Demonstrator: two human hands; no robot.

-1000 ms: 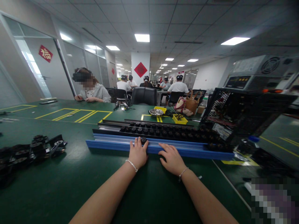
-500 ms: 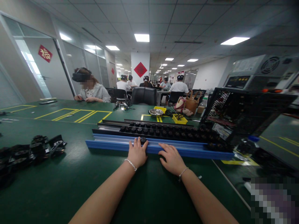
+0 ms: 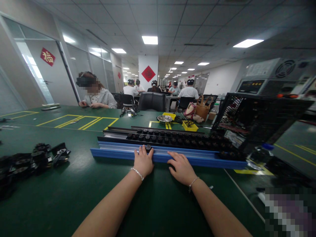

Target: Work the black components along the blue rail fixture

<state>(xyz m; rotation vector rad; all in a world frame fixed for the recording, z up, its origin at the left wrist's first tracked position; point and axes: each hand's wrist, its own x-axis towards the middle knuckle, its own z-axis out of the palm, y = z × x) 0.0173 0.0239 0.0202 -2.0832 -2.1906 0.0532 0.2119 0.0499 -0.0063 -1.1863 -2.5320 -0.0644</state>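
A long blue channel rail point(image 3: 118, 153) lies across the green table in front of me. In its groove sits a small black round part point(image 3: 148, 148), between the thumb and forefinger of my left hand point(image 3: 144, 162). That hand is closed on the part, its other fingers reaching over the rail. My right hand point(image 3: 182, 168) rests farther right with fingers stretched apart on the rail's near edge, holding nothing. More dark parts point(image 3: 229, 154) sit at the rail's right end. Directly behind it, black rails carry rows of similar round parts point(image 3: 172, 140).
Dark assemblies point(image 3: 37, 158) are piled at the left. To the right stand a bottle with a blue cap point(image 3: 260, 156) and an opened computer case point(image 3: 261, 115). Beyond the rails are a metal bowl point(image 3: 165, 118) and a yellow tray point(image 3: 190, 126). Across the table sits a person point(image 3: 98, 95).
My left hand has shifted slightly left along the blue rail, and the small black round part has moved left with it. My right hand stays where it was.
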